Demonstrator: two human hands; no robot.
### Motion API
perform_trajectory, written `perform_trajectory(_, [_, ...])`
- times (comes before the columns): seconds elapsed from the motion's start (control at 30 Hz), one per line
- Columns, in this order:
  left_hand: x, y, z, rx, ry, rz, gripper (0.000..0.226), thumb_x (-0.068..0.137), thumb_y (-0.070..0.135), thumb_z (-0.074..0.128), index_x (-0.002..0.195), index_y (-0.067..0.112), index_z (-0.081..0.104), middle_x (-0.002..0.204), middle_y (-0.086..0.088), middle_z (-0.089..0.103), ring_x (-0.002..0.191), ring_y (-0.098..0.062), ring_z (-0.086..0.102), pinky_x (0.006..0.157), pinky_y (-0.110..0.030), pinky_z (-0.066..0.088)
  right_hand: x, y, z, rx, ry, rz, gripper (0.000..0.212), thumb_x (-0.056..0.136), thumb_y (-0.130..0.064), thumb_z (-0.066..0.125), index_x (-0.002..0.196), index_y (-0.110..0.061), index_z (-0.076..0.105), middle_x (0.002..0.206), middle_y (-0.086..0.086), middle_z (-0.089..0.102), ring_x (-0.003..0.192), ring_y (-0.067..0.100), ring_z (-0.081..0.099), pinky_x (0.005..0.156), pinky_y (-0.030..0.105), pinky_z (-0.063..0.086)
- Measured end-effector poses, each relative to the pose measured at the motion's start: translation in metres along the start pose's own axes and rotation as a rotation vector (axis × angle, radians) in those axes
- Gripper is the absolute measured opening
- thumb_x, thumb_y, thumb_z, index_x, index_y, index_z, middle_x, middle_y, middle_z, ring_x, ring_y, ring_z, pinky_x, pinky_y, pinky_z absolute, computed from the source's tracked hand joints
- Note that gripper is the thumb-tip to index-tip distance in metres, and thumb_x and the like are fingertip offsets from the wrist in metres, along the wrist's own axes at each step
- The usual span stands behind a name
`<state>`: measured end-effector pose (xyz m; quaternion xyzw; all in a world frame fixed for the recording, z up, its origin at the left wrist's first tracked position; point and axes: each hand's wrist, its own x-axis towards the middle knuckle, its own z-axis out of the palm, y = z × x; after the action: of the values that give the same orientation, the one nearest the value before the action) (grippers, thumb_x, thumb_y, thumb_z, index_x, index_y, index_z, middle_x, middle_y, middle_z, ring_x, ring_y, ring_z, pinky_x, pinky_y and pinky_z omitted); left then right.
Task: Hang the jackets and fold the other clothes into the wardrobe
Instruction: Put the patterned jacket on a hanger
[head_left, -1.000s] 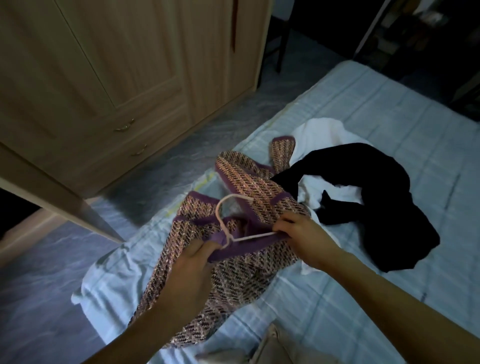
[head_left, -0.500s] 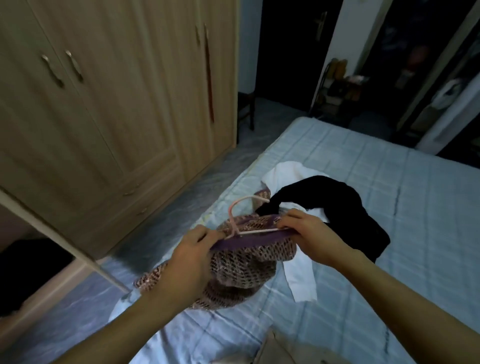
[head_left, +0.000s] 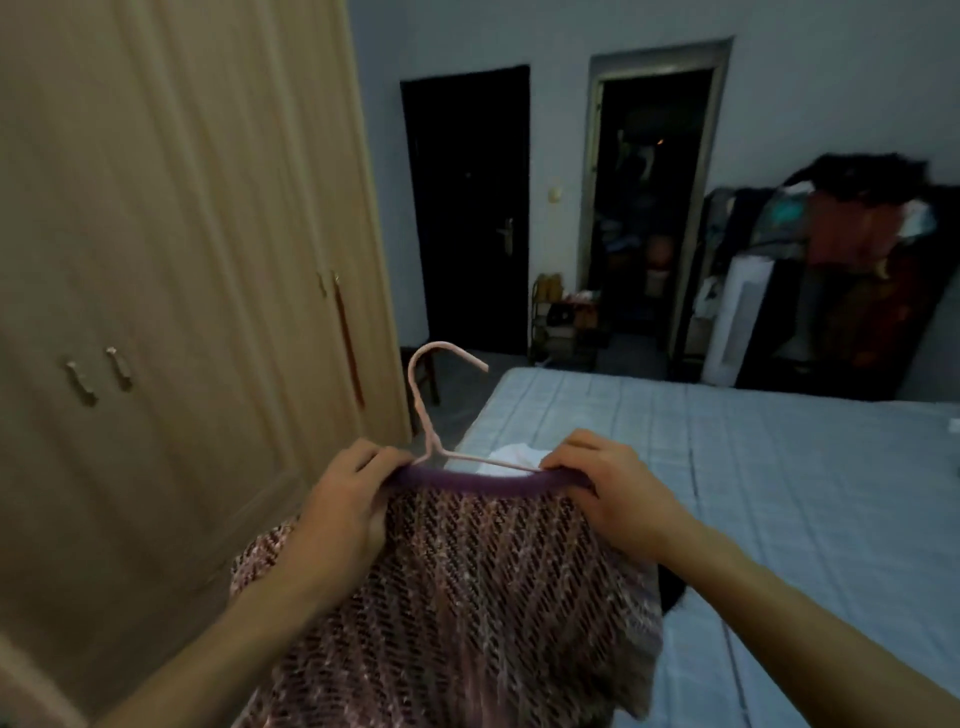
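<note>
Jacket (head_left: 467, 597) is on the pink hanger (head_left: 431, 415), stretched between the two hands and hanging below them, clear of the bed (head_left: 779, 493).

Left hand (head_left: 343, 499) pinches the purple trim at the hanger's left shoulder, fingers curled over the edge. Right hand (head_left: 608, 488) does the same at the other end, thumb side clamped over trim and wire together. Neither hand is spread.

Reason for the two-point grip, as I read it: the knit is loose and heavy, so holding both shoulder ends stops the fabric sliding off the thin wire while it's carried. The hook stands up above and between the hands, free and pointing right, ready to go over a rail.

Wardrobe (head_left: 182, 260) is left of the left hand; the doors in view look closed, with the handles (head_left: 98, 374) further left. Judgement: one hand has to let go to open a door, so the hook or neck needs a single-hand grip first.

White garment (head_left: 511, 452) shows just beyond the hands on the bed, and a black scrap (head_left: 672, 587) sits under the right wrist. Those are probably the folding pile.
</note>
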<state>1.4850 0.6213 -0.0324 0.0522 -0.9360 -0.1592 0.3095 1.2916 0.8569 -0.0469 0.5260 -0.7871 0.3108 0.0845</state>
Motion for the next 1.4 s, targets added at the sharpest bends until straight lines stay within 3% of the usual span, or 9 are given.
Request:
perform_trajectory(0.17, [0.018, 0.000, -0.031, -0.068, 0.095, 0.099, 0.037, 0.085, -0.010, 0.062, 0.114, 0.012, 0.066, 0.107, 0.001, 0.058, 0.099, -0.018, 0.058, 0.091, -0.027, 0.044, 0.004, -0.035, -0.040, -0.005, 0.190, 0.105, 0.039, 0.070, -0.010, 0.085, 0.104, -0.021, 0.069, 0.098, -0.009, 0.059, 0.085, 0.008, 0.061, 0.075, 0.004, 0.042])
perform_trajectory(0.27, [0.019, -0.004, -0.045, -0.102, 0.150, 0.145, 0.038, 0.083, -0.013, 0.062, 0.113, 0.010, 0.067, 0.105, 0.001, 0.059, 0.096, -0.015, 0.057, 0.091, -0.014, 0.041, 0.003, -0.051, -0.052, 0.015, 0.348, 0.240, 0.043, 0.054, -0.027, 0.096, 0.088, -0.021, 0.069, 0.090, -0.009, 0.059, 0.074, 0.003, 0.061, 0.065, 0.009, 0.047])
perform_trajectory(0.33, [0.017, -0.006, -0.052, -0.107, 0.177, 0.164, 0.039, 0.082, -0.014, 0.063, 0.112, 0.010, 0.067, 0.104, 0.002, 0.059, 0.094, -0.010, 0.055, 0.091, -0.006, 0.035, 0.000, -0.060, -0.053, -0.067, 0.397, 0.266, 0.038, 0.054, -0.036, 0.094, 0.072, -0.027, 0.062, 0.078, -0.010, 0.056, 0.068, 0.002, 0.055, 0.058, 0.014, 0.041])
perform_trajectory(0.5, [0.013, -0.012, -0.060, -0.124, 0.212, 0.165, 0.039, 0.082, -0.013, 0.063, 0.112, 0.012, 0.068, 0.104, 0.003, 0.059, 0.093, -0.009, 0.055, 0.090, -0.002, 0.032, -0.014, -0.076, -0.053, -0.077, 0.316, 0.235, 0.028, 0.075, -0.028, 0.083, 0.073, -0.040, 0.059, 0.072, -0.017, 0.060, 0.073, -0.002, 0.057, 0.061, 0.013, 0.037])
perform_trajectory(0.7, [0.015, -0.011, -0.067, -0.138, 0.217, 0.201, 0.038, 0.082, -0.013, 0.065, 0.111, 0.011, 0.069, 0.103, 0.002, 0.059, 0.092, -0.010, 0.056, 0.089, -0.006, 0.036, -0.026, -0.073, -0.067, 0.010, 0.226, 0.261, 0.012, 0.081, -0.016, 0.078, 0.087, -0.026, 0.073, 0.079, -0.012, 0.068, 0.077, 0.003, 0.064, 0.071, 0.023, 0.051])
perform_trajectory(0.8, [0.018, -0.012, -0.071, -0.142, 0.191, 0.251, 0.042, 0.083, -0.012, 0.064, 0.116, 0.015, 0.068, 0.103, 0.004, 0.058, 0.092, -0.008, 0.055, 0.088, -0.005, 0.036, -0.027, -0.072, -0.066, 0.070, 0.222, 0.227, 0.013, 0.083, -0.011, 0.076, 0.088, -0.022, 0.076, 0.080, -0.014, 0.068, 0.079, 0.005, 0.066, 0.071, 0.018, 0.051])
perform_trajectory(1.0, [0.028, -0.022, -0.077, -0.164, 0.169, 0.361, 0.045, 0.086, -0.013, 0.061, 0.121, 0.013, 0.069, 0.101, 0.003, 0.056, 0.091, -0.011, 0.058, 0.080, -0.016, 0.044, -0.017, -0.069, -0.073, 0.158, 0.192, 0.179, 0.011, 0.085, -0.005, 0.073, 0.087, -0.015, 0.078, 0.078, -0.012, 0.068, 0.076, 0.008, 0.066, 0.070, 0.016, 0.050])
perform_trajectory(1.2, [0.033, -0.026, -0.086, -0.167, 0.055, 0.486, 0.043, 0.091, -0.003, 0.058, 0.129, 0.016, 0.065, 0.112, 0.008, 0.059, 0.101, -0.012, 0.061, 0.088, -0.019, 0.047, 0.007, -0.066, -0.084, 0.192, 0.251, 0.144, 0.015, 0.085, -0.002, 0.071, 0.088, -0.016, 0.077, 0.079, -0.007, 0.068, 0.075, 0.009, 0.067, 0.071, 0.022, 0.051])
perform_trajectory(1.4, [0.032, -0.015, -0.082, -0.202, -0.034, 0.501, 0.040, 0.093, 0.009, 0.054, 0.131, 0.018, 0.064, 0.116, 0.008, 0.061, 0.105, -0.014, 0.062, 0.086, -0.034, 0.053, 0.039, -0.078, -0.091, 0.224, 0.231, 0.091, 0.016, 0.089, -0.003, 0.067, 0.098, -0.012, 0.077, 0.090, -0.001, 0.071, 0.086, 0.015, 0.068, 0.082, 0.034, 0.056])
